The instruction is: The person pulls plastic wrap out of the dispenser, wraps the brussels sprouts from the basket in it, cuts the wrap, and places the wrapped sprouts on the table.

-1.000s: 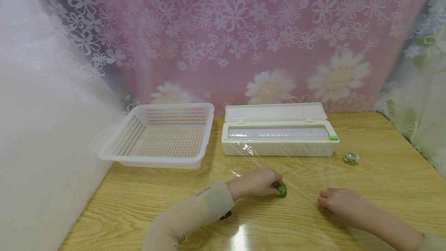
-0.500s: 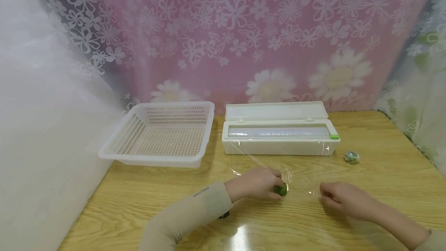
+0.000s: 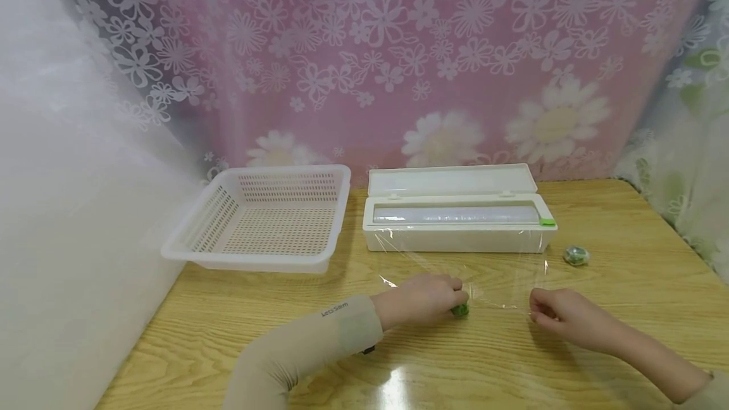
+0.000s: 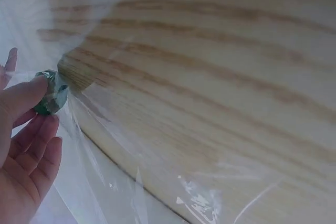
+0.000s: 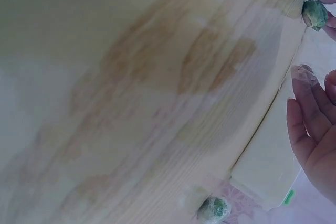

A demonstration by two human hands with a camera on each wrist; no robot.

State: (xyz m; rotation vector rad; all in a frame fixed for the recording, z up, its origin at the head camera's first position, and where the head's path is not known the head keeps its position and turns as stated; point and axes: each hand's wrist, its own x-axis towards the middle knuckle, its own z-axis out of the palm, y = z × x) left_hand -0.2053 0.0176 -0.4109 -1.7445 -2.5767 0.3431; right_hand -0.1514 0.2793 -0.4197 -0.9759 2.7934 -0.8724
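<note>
My left hand [image 3: 429, 296] pinches a green Brussels sprout [image 3: 460, 310] between thumb and fingers, low over the table. In the left wrist view, clear cling film [image 4: 199, 200] spreads around the Brussels sprout [image 4: 51, 95] and gathers close by it. The right hand [image 3: 572, 318] pinches the front edge of the film, and its fingertips [image 5: 304, 74] show under the clear sheet in the right wrist view. From both hands the film runs back to a white dispenser box [image 3: 455, 242], whose lid is up and whose roll [image 3: 455, 215] is exposed.
A film-wrapped sprout [image 3: 576, 255] lies right of the dispenser. At the left stands a white slotted basket [image 3: 245, 262]. Both sit on the wood-grain table [image 3: 433, 372]. A pink flowered curtain [image 3: 353, 119] hangs behind, and a whitish sheet [image 3: 85, 207] borders the left side.
My right hand has moved slightly right and away from me, lifting the film's edge. The left hand stays nearly in place with the sprout, its fingers now covering more of it.
</note>
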